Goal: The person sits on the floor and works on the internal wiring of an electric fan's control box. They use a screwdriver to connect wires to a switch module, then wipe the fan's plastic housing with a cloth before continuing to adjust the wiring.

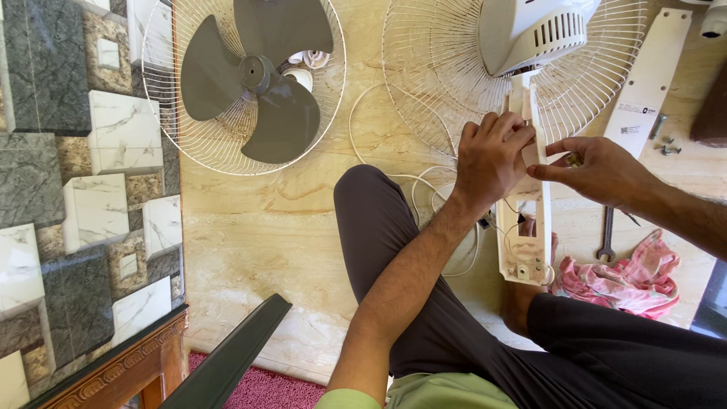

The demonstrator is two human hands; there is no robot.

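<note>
The left hand [491, 157] has its grip clenched around the white plastic fan stand housing [530, 204]; the right hand [598, 168] pinches the housing's edge just beside it, grey spanner [607, 236] below.

Single head-worn view, looking steeply down from above the seated person's lap onto a marble floor [303, 220]. Close range: forearms fill the lower frame. Landmark: white fan stand [528, 189], centre-right. Left of it, the grey-bladed fan guard [250, 83]; far left, a tiled wall [68, 189]; right of it, a pink cloth [628, 276].
</note>
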